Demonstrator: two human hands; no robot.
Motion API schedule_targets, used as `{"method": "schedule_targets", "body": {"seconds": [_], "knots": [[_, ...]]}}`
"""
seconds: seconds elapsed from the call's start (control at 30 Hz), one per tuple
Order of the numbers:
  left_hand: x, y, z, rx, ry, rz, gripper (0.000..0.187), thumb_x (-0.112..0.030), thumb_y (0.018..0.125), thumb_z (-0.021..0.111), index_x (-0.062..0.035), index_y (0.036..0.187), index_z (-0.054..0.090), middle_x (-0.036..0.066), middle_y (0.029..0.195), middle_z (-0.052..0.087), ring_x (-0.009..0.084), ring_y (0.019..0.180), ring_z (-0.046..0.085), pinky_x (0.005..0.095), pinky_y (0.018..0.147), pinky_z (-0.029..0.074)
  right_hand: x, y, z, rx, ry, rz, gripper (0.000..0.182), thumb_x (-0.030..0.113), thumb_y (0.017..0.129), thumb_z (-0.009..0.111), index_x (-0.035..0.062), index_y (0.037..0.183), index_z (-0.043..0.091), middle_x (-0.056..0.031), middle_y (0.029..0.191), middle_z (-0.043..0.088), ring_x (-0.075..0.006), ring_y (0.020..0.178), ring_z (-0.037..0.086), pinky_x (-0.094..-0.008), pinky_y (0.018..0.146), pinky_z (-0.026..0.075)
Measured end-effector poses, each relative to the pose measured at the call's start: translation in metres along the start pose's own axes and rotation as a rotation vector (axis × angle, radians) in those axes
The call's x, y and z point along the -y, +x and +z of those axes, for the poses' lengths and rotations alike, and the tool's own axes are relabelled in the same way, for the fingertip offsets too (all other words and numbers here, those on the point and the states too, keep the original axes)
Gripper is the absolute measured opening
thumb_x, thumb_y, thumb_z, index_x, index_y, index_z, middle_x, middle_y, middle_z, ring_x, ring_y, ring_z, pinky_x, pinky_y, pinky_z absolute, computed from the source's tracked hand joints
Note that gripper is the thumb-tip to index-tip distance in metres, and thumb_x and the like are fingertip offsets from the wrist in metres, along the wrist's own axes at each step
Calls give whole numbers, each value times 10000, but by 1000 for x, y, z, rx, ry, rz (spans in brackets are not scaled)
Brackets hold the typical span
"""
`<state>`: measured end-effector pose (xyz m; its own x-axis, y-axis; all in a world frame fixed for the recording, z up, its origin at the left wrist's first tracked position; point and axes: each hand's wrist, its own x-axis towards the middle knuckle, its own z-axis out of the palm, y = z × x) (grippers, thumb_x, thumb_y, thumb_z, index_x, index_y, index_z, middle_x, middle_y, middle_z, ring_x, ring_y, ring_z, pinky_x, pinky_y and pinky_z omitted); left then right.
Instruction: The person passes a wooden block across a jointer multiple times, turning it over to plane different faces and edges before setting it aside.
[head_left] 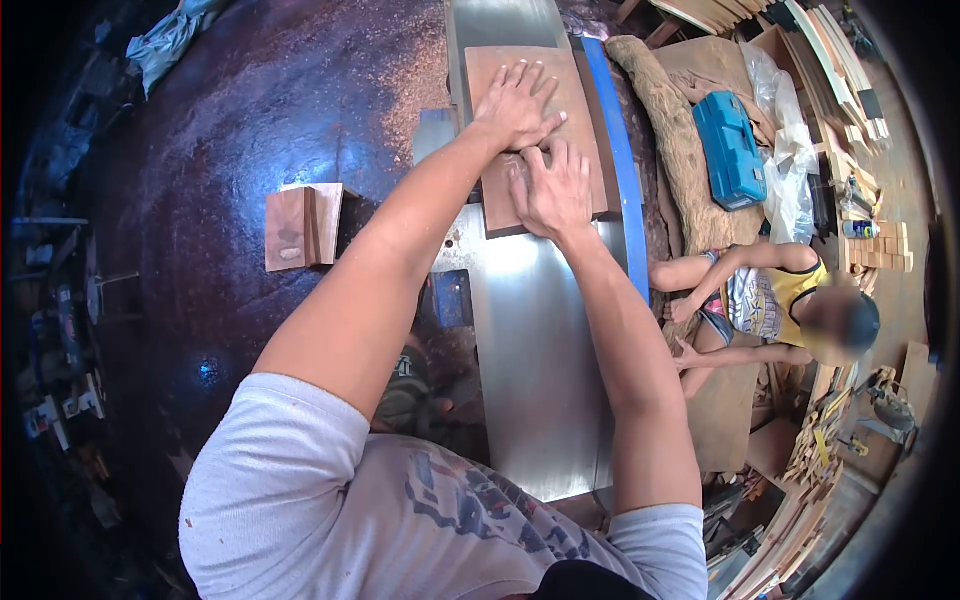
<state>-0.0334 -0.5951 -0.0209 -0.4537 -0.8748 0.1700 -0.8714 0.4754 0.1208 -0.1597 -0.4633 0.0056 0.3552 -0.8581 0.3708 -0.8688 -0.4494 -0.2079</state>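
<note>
My left hand [518, 108] lies flat with spread fingers on the far part of a brown wooden board [580, 110]. Closer to me, my right hand [556, 192] rests on the same board, its fingers slightly bent and its thumb apart. The two hands almost touch. Beneath the board runs the long metal bed [545, 340] of a woodworking machine that looks like a jointer. Along the board's right side stands a fence with a blue edge [628, 190]. The board's underside is hidden.
Wood shavings [418, 95] lie on the dark floor left of the machine. A wooden block [290, 230] stands left of my forearm. On the right are a log [665, 140], a teal case [730, 150], a seated person [750, 300] and stacked timber [880, 245].
</note>
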Motion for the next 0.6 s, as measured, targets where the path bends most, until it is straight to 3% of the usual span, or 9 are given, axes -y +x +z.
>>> {"method": "schedule_targets", "body": {"seconds": [0.6], "knots": [[43,52,4,-31,-22,-13,705,-597,1062,377,-155,1610,415,175,1693,315,395,1576,256,571,1287,202,-17,66,18,77,-67,-4,377,371,920,673,78,1157,656,-194,1157,571,-369,1105,534,-514,926,401]]}}
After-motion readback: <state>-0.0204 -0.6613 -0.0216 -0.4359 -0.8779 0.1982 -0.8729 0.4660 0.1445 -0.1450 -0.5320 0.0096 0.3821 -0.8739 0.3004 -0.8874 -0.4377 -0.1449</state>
